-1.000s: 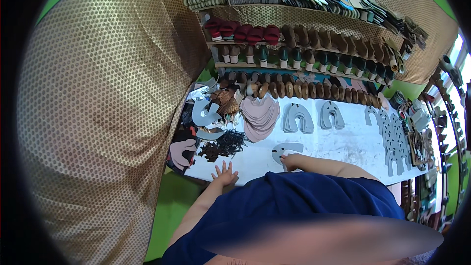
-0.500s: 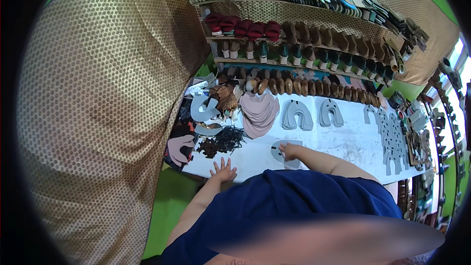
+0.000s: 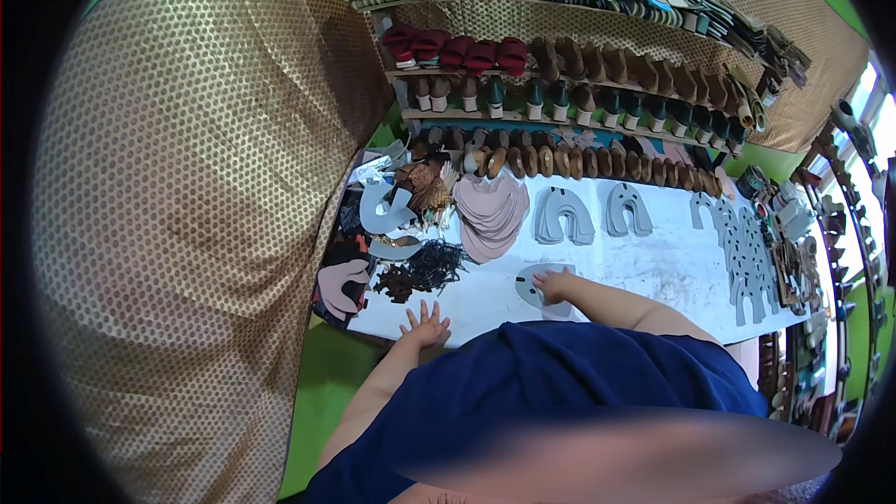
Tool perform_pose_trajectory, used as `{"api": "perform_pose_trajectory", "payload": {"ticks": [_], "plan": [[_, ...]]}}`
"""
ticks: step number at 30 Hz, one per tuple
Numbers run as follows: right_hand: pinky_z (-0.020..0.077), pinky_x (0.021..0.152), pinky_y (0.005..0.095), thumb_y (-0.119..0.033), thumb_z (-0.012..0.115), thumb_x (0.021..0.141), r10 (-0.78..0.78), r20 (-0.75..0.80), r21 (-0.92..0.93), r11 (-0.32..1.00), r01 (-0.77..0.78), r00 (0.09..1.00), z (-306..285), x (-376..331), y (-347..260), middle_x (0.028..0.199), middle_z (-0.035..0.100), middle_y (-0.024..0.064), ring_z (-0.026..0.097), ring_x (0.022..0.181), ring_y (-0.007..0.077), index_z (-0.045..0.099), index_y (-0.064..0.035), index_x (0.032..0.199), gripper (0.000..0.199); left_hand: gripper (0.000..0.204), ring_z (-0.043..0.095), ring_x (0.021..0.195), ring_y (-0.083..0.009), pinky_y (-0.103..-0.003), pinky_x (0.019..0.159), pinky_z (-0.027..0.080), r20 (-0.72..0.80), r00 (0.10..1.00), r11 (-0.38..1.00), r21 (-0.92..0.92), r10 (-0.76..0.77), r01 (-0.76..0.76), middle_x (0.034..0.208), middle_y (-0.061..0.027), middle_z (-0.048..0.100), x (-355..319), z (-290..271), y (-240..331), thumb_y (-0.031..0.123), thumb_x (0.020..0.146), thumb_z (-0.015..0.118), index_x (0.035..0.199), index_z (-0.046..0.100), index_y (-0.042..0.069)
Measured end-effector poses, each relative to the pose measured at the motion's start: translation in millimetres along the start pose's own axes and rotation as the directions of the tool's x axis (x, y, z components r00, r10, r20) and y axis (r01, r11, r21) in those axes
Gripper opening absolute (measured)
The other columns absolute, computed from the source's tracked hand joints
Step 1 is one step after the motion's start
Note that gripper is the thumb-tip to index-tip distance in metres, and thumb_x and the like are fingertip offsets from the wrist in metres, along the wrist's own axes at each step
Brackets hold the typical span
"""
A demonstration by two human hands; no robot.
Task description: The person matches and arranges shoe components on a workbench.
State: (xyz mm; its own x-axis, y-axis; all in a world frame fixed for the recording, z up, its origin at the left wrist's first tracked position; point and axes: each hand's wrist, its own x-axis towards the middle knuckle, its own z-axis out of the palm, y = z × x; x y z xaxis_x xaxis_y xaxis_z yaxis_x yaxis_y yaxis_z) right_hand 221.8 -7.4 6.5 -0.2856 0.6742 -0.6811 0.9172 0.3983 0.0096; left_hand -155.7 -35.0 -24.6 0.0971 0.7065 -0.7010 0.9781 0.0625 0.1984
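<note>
Grey cut piece (image 3: 534, 286) is lying under the right hand (image 3: 551, 286), fingers curled, pressing it; left hand (image 3: 425, 327) is resting flat, fingers spread. Stacks (image 3: 564, 217) behind are sitting untouched, so much work likely remains.

Bright daylight, heavy fisheye bend

Light pours in from the right-hand window (image 3: 863, 98); edges curve into black, bottom smeared with blur.

1. Bare surface (image 3: 653, 266) lies open right of the grey piece (image 3: 537, 285), up to the perforated cutouts (image 3: 747, 257).
2. A black scrap heap (image 3: 425, 271) and pink stack (image 3: 490, 210) crowd the left.
3. Rows of heels (image 3: 569, 163) block the far edge.
4. A gap stays open between the left hand (image 3: 425, 327) and right hand (image 3: 553, 286).
</note>
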Motion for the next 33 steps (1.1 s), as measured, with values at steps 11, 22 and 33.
{"api": "perform_pose_trajectory", "payload": {"ticks": [11, 22, 33], "plan": [[0.026, 0.113, 0.0618, -0.043, 0.061, 0.085, 0.034, -0.017, 0.173, 0.985, -0.03, 0.999, 16.3, 20.2, 20.9, 0.165, 0.012, 0.0018, 0.02, 0.149, 0.0333, 0.02, -0.0186, 0.157, 0.086, 0.084, -0.019, 0.146, -0.0463, -0.073, 0.109, 0.002, -0.002, 1.0, 1.0, -0.019, 0.005, -0.005, 0.163, -0.0026, -0.021, -3.5, -1.6, -1.2, 0.073, 0.092, 0.03, 0.157, -0.006, 0.034], [0.0303, 0.116, 0.0469, -0.047, 0.067, 0.082, -0.058, 0.021, 0.082, 0.995, 0.056, 0.998, 27.6, 39.6, 25.8, 0.164, 0.013, 0.013, 0.027, 0.145, 0.0403, 0.021, -0.0187, 0.157, 0.092, 0.084, -0.019, 0.146, -0.0465, -0.074, 0.109, 0.002, -0.038, 0.999, 1.0, -0.005, 0.024, -0.025, 0.163, -0.0028, -0.021, 9.8, 0.4, -1.6, 0.074, 0.092, 0.03, 0.157, -0.004, 0.034], [0.0237, 0.117, 0.0549, -0.054, 0.067, 0.082, 0.025, 0.035, 0.121, 0.992, -0.029, 0.999, 25.0, 14.1, 6.5, 0.165, 0.01, 0.0072, 0.021, 0.148, 0.0359, 0.018, -0.0248, 0.157, 0.094, 0.085, -0.02, 0.145, -0.0482, -0.076, 0.107, 0.001, -0.06, 0.99, 0.977, 0.181, 0.127, -0.114, 0.163, -0.0035, -0.021, 49.7, 28.1, -28.4, 0.075, 0.091, 0.03, 0.157, -0.003, 0.034]]}}
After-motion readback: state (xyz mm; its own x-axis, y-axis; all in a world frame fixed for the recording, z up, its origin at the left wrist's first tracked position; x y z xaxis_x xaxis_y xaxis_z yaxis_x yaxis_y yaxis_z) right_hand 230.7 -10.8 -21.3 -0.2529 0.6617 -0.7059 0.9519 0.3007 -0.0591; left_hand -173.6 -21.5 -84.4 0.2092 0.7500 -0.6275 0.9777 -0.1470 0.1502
